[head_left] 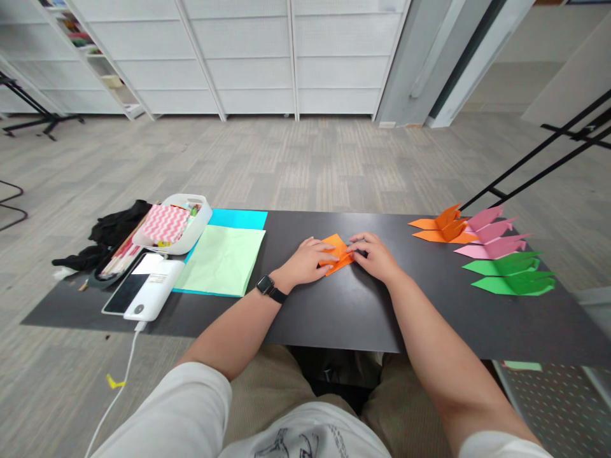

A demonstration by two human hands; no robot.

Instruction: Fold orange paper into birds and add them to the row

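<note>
A partly folded piece of orange origami paper (337, 244) lies on the dark table in front of me. My left hand (309, 259) is on its left side, fingers over the paper and thumb near the lower edge, holding it against the tabletop. At the right edge, my right hand (375, 256) has its thumb and fingertips closed on a fold. Part of the paper is hidden under the fingers. A smartwatch (271, 288) is on my left wrist.
On the right stand folded paper cranes in orange (443, 224), pink (494, 234) and green (513, 273). To the left lie pale green sheets (222, 257) over blue paper (241, 219), a white basket (193, 234), a cabled power bank (153, 287), a phone (125, 289) and black cloth (117, 224).
</note>
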